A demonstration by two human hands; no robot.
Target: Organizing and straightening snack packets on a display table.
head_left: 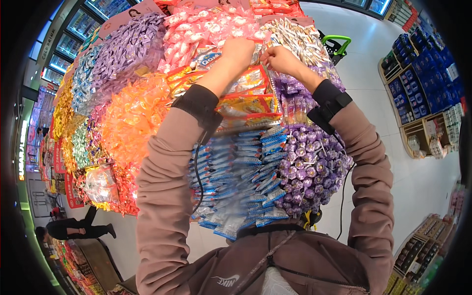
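Observation:
Both arms reach forward over a large display of wrapped sweets. My left hand (pixel 239 52) is closed, its fingers turned away from view, over the pink-wrapped sweets (pixel 206 27) and a white-and-blue packet (pixel 208 58). Just to its right, my right hand (pixel 281 60) is closed with thumb and fingers pinched together, beside the white-and-gold wrapped sweets (pixel 295 37). What either hand holds, if anything, I cannot make out. Below the hands lie yellow-and-red packets (pixel 248 105). Purple packets (pixel 297 105) lie under my right wrist.
Nearer me are blue-and-white stick packets (pixel 265 169) and purple lollipops (pixel 314 164). Orange sweets (pixel 135 115) and purple-wrapped sweets (pixel 125 49) fill the left. A green-handled basket (pixel 337 44) stands past the display. Stocked shelves (pixel 423 78) line the right; another person (pixel 76 229) is at lower left.

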